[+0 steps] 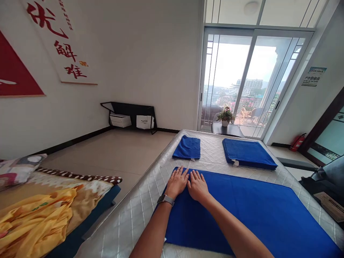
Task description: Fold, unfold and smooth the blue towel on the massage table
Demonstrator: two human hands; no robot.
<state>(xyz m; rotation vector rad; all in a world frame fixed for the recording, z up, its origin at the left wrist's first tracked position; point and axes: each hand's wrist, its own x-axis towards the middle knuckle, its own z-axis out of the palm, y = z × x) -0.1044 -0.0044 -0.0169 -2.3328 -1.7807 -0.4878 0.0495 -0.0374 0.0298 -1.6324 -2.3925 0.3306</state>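
Observation:
A large blue towel [242, 208] lies spread out flat on the quilted silver mattress [139, 204]. My left hand [177, 182] rests palm down at its far left corner, fingers stretched out; a watch with a grey band is on that wrist. Close beside it, my right hand [197, 184] also lies flat on the cloth near the far edge, fingers extended. Beyond my hands sits a small folded blue towel [187, 147] with a white tag. To its right is a neat stack of folded blue towels [248, 153], a white label showing at the front.
At left, a yellow cloth [40, 215] lies crumpled on a patterned bed, near a pillow [18, 170]. A black rack [131, 109] stands by the wall. A potted plant [225, 115] sits on a chair before the sliding door. A fire extinguisher [297, 142] stands right.

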